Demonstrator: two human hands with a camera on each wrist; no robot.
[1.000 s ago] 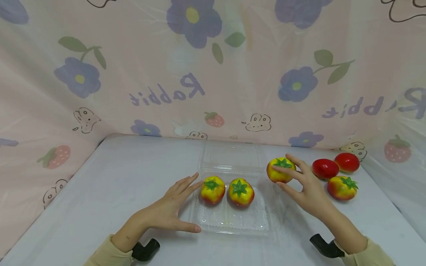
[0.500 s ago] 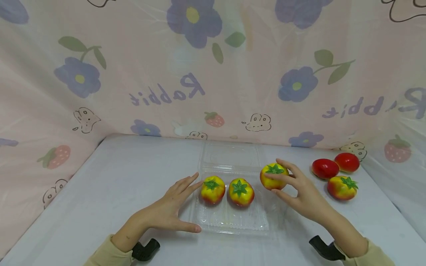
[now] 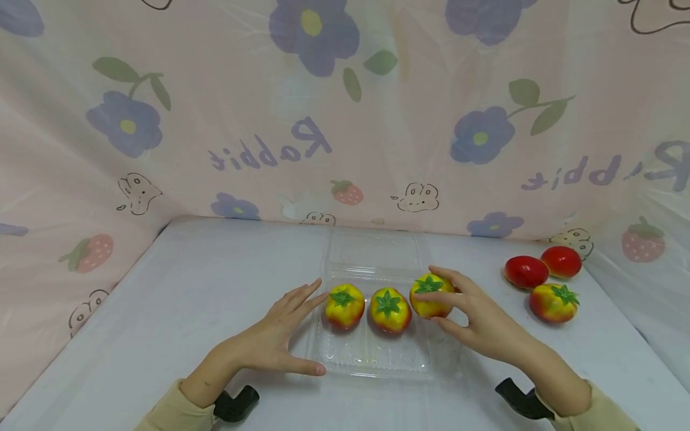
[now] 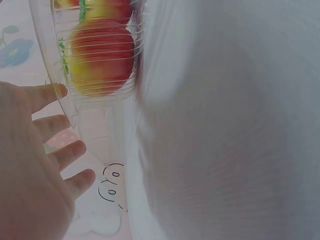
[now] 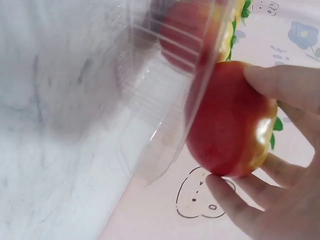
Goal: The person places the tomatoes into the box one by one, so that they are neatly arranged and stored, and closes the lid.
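Observation:
My right hand (image 3: 480, 317) pinches a glossy yellow-red fruit with a green star-shaped top (image 3: 430, 296) between thumb and fingers. In the right wrist view that fruit (image 5: 227, 122) is at the rim of the clear plastic container (image 5: 182, 145), its red underside showing. Two matching fruits, a left one (image 3: 345, 308) and a middle one (image 3: 390, 311), sit side by side in the clear container (image 3: 372, 359). My left hand (image 3: 275, 341) lies spread at the container's left side. Its fingertips are by the rim in the left wrist view, near a fruit (image 4: 100, 57) seen through the wall.
Behind the tray part, the container's clear lid (image 3: 372, 251) lies folded back. At the right stand two red fruits, one nearer (image 3: 526, 272) and one farther (image 3: 561, 262), and another yellow-red fruit (image 3: 554, 303). A patterned curtain (image 3: 356, 120) borders the white table (image 3: 215, 269).
My right hand has moved left and a little nearer with the held fruit, from beside the container to over its right side. The left hand has stayed in place.

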